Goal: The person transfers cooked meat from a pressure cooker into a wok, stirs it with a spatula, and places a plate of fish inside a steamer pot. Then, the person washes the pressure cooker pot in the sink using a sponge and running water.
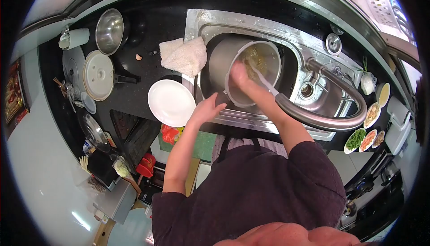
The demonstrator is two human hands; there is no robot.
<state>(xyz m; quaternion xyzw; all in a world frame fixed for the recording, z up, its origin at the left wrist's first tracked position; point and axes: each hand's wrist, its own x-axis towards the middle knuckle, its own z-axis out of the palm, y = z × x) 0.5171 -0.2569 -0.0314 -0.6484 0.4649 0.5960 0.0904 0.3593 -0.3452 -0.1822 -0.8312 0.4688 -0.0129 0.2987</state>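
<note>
A large metal pot (218, 58) lies tilted in the left sink basin, its mouth facing right. My right hand (239, 72) reaches inside it, blurred, and its fingers cannot be made out. Water streams from the curved faucet (313, 118) into the pot, where yellowish liquid shows. My left hand (208, 109) is at the pot's handle (222, 98) near the sink's front edge, fingers closed on it with the thumb apart. A white plate (171, 103) sits just left of my left hand, and a folded cloth (184, 58) lies behind the plate.
On the left counter stand a metal bowl (109, 32), a pot lid with a long handle (98, 75) and another lid (94, 131). Small dishes of chopped food (355, 140) line the right end, beyond the smaller basin (309, 94). A garlic clove (139, 57) lies near the cloth.
</note>
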